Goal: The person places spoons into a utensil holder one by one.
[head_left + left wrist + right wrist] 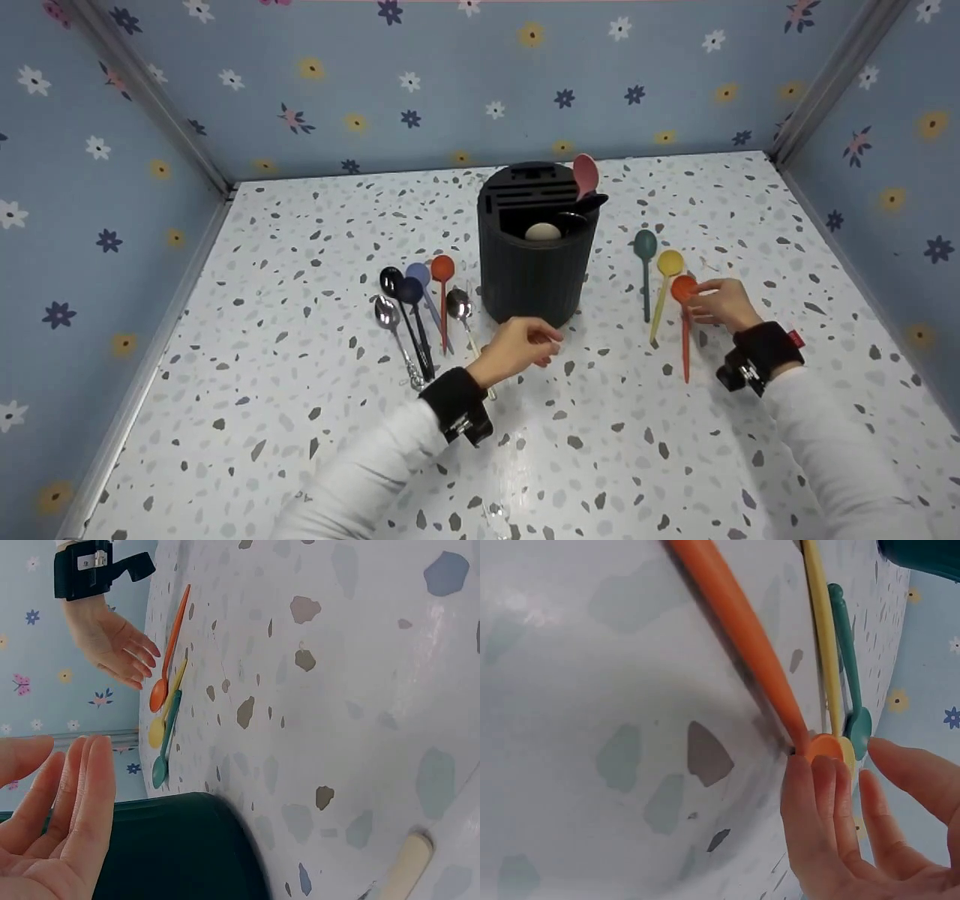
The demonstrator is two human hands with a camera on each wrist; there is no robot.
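Observation:
My right hand (721,304) reaches over the bowl of an orange spoon (685,345) lying on the table. In the right wrist view its extended fingers (801,799) overlap that bowl, and in the left wrist view they are loosely spread beside it. To the left of the orange spoon lie a yellow spoon (661,300) and a green spoon (646,274), bowls pointing away. In front of a dark ribbed utensil holder (532,281), my left hand (517,349) hovers with relaxed fingers and nothing in them. It partly covers a metal spoon (459,306) with a pale handle.
Left of the holder lie a red-orange spoon (443,292), a light blue spoon (418,274), two dark spoons and another metal spoon (387,313). A pink spoon (586,174) and several other utensils stand in the holder. Flowered panels (450,82) wall the table's back and sides.

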